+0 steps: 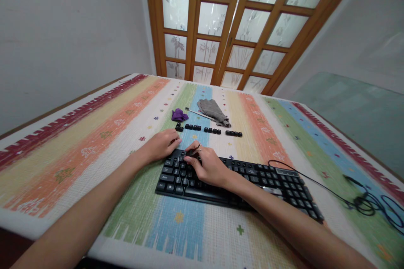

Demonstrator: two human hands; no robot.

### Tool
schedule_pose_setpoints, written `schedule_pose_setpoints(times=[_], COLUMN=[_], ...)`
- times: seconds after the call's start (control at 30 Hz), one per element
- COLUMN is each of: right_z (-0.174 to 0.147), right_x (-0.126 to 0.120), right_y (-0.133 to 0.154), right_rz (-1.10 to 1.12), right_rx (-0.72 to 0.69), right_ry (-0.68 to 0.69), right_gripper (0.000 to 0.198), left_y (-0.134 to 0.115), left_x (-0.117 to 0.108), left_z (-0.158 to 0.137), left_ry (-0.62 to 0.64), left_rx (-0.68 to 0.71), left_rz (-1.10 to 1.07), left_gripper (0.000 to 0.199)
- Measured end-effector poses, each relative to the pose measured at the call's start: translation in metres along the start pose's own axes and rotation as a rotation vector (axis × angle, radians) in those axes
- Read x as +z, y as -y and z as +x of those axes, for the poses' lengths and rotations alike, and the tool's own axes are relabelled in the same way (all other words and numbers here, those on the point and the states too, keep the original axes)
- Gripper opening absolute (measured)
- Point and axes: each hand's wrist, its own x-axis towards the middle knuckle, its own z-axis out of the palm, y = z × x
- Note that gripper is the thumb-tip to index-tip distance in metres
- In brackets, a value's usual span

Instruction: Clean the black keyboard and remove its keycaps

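A black keyboard (205, 191) lies tilted on the striped tablecloth, its top row showing gaps at the left. My right hand (208, 163) is over its upper left part, thumb and forefinger pinched around a small dark piece, mostly hidden, whose kind I cannot make out. Beside the keyboard's upper left corner rests my left hand (164, 143), fingers curled in and thumb towards the corner; what it holds, if anything, is hidden. Just past the left fingers starts a row of loose black keycaps (212, 130), set out in small groups.
Behind the keycaps lie a crumpled purple cloth (179, 115), a grey cloth (214, 112) and a thin stick-like brush (199, 113). A black cable (362, 206) is coiled at the right. The tablecloth (94, 134) covers the table; wooden glass doors (217, 37) stand beyond.
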Motion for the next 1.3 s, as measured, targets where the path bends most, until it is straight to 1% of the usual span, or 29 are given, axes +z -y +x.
schedule_pose_setpoints(times=[0.13,0.37,0.47,0.53,0.6,0.7,0.8,0.93,1.03,1.2,1.3], right_z=[0.007,0.016,0.021,0.027,0.032,0.039,0.04,0.041,0.045,0.055,0.058], right_x=[0.0,0.003,0.005,0.004,0.0,-0.006,-0.009,-0.009,-0.01,-0.015,-0.019], right_y=[0.006,0.016,0.014,0.01,0.007,0.007,0.009,0.011,0.009,-0.003,-0.007], right_rz=[-0.055,-0.194,-0.216,-0.211,-0.202,-0.171,-0.15,-0.169,-0.155,0.014,0.117], right_rx=[-0.008,-0.08,-0.066,-0.021,0.036,0.093,0.112,0.11,0.129,0.253,0.247], right_ry=[0.035,0.088,0.074,0.052,0.046,0.081,0.101,0.102,0.123,0.213,0.25], right_gripper=[0.005,0.014,0.014,0.014,0.015,0.015,0.014,0.014,0.015,0.021,0.022], left_y=[0.0,0.0,0.001,0.002,0.003,0.005,0.006,0.007,0.006,0.004,0.003], left_x=[0.001,-0.001,0.0,0.0,0.001,0.003,0.004,0.006,0.007,0.005,0.003], left_z=[-0.001,-0.001,-0.001,-0.002,-0.002,-0.002,-0.002,-0.001,0.0,0.001,0.001], left_ry=[0.049,0.099,0.105,0.097,0.085,0.085,0.083,0.044,0.035,0.058,0.048], left_rx=[0.031,0.033,0.042,0.058,0.074,0.083,0.075,0.054,0.053,0.084,0.098], left_rz=[0.074,0.144,0.137,0.121,0.108,0.108,0.066,-0.059,-0.068,-0.043,-0.074], left_gripper=[0.027,0.024,0.021,0.02,0.02,0.023,0.023,0.019,0.02,0.022,0.022])
